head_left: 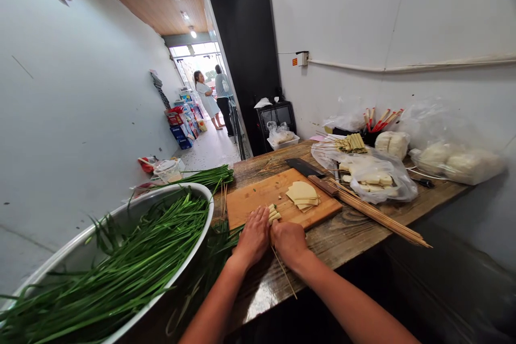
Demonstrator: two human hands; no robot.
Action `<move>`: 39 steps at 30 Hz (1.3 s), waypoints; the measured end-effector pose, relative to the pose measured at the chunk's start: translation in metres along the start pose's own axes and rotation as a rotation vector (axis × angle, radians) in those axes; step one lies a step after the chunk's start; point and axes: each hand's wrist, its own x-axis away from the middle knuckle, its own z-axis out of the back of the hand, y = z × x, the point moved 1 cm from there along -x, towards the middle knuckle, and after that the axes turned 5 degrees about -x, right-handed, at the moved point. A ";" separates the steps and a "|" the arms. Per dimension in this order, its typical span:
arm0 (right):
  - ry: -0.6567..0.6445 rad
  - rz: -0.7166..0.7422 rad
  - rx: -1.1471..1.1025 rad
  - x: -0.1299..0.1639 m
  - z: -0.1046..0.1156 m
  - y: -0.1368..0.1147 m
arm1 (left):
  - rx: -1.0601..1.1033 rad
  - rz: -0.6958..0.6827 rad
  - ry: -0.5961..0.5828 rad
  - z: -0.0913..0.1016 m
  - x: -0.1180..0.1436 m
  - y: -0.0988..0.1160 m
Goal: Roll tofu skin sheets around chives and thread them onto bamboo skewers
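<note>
Both hands knuckles-up, curled: left hand [253,236] pinches tofu roll [273,214]; right hand [288,241] grips skewer [283,272].

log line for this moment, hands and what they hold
left hand: on rolled tofu pieces | right hand: grips skewer | cutting board: tofu sheets, cleaver

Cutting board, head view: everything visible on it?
The cutting board is a rectangular slab that looks like light orange-brown wood, lying flat and skewed on the dark wooden table. A stack of pale yellow sheets rests on its right half. A cleaver lies across its far right corner. Both hands, left hand and right hand, sit at its near edge around small pale rolled pieces.
</note>
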 end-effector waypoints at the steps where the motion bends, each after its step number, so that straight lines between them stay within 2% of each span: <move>1: -0.018 0.003 0.009 0.001 0.000 0.002 | 0.018 0.005 0.007 0.003 0.001 -0.001; 5: -0.032 0.016 0.010 0.014 0.003 0.013 | 0.002 0.116 0.097 0.018 0.018 -0.007; 9: -0.044 0.006 -0.033 0.034 0.003 0.021 | -0.072 0.174 0.059 0.020 0.043 -0.003; 12: -0.044 -0.006 -0.086 0.045 0.001 0.023 | -0.109 0.221 0.072 0.017 0.051 0.004; 15: -0.055 -0.027 -0.094 0.050 0.000 0.023 | -0.132 0.217 0.073 0.018 0.045 0.008; 20: -0.055 -0.013 -0.108 0.050 0.000 0.023 | -0.103 0.109 0.089 0.023 0.016 0.010; 25: -0.031 0.023 -0.100 0.049 0.002 0.027 | -0.019 0.032 -0.004 0.014 -0.006 0.011; 30: -0.047 0.048 -0.063 0.045 0.006 0.031 | 0.000 0.031 0.012 0.007 -0.006 0.011; 39: -0.054 0.097 0.047 0.031 0.009 0.028 | 0.002 0.036 -0.003 0.008 -0.005 0.013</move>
